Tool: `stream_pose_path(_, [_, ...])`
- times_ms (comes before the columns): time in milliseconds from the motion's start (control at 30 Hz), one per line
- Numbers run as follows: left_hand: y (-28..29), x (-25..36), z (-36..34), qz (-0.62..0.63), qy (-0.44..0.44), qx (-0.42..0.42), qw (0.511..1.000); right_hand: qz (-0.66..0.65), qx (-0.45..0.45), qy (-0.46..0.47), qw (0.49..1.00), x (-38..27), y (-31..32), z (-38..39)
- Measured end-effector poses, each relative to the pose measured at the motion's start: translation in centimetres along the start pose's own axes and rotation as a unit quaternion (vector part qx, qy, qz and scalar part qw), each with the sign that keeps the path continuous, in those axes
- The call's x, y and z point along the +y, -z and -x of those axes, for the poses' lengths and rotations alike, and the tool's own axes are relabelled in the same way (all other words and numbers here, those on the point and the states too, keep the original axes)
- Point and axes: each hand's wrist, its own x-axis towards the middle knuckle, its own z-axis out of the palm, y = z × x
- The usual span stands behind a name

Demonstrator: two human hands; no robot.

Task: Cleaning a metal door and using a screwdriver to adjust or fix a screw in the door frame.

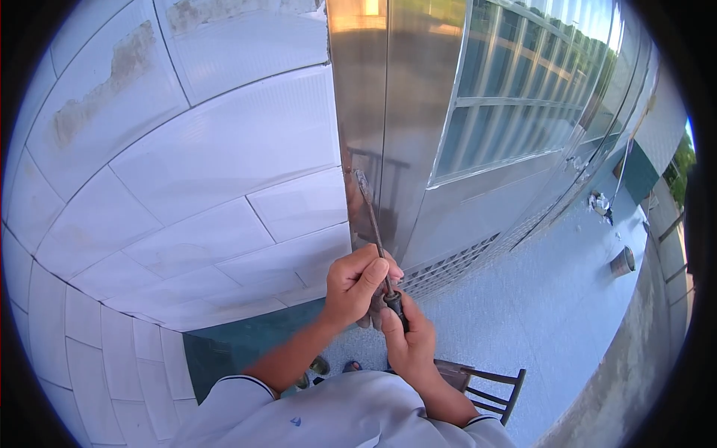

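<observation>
My right hand point(412, 343) is wrapped round the black handle of a long screwdriver point(371, 211), its thumb lying along the handle. Farther up the tool, my left hand point(352, 287) closes round the thin metal shaft, thumb pressed on top. The widened, pale-smeared tip rests at the narrow gap where the white tiled wall point(224, 157) meets the shiny metal door frame point(388, 112). Whether the tip is inside the gap or only against its edge, I cannot tell.
Behind my right arm stands a dark wooden chair point(493, 388). A metal bucket point(622, 261) sits on the pale floor at the right, with crumpled scraps point(600, 203) beyond it. The metal door point(508, 179) has barred glass and a slatted lower edge. Bare patches mark the upper tiles.
</observation>
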Motion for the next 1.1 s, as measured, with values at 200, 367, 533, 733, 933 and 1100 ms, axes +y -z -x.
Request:
stream_pose_path(200, [-0.1, -0.6, 0.7, 0.037, 0.026, 0.001, 0.999, 0.006, -0.013, -0.010, 1.000, 0.2, 0.0, -0.3])
stream_pose_path(367, [0.0, -0.2, 0.6, 0.018, 0.006, -0.007, 1.000, -0.024, -0.015, -0.016, 0.999, 0.2, 0.3, -0.3])
stream_pose_path(533, [0.0, 0.1, 0.2, 0.031, 0.030, -0.002, 0.999, -0.004, -0.006, -0.015, 1.000, -0.2, 0.1, -0.5])
stream_pose_path(733, [-0.2, -0.4, 0.9, 0.041, 0.021, -0.013, 0.999, 0.002, -0.010, -0.013, 1.000, 0.1, 0.3, -0.2])
stream_pose_path(933, [-0.3, 0.1, 0.7, 0.032, 0.018, -0.003, 0.999, -0.002, -0.009, -0.012, 1.000, 0.1, 0.3, 0.0])
stream_pose_path(1100, [-0.3, 0.0, 0.0, 0.035, 0.005, 0.005, 0.999, 0.026, 0.014, 0.010, 1.000, -0.3, 0.3, -0.4])
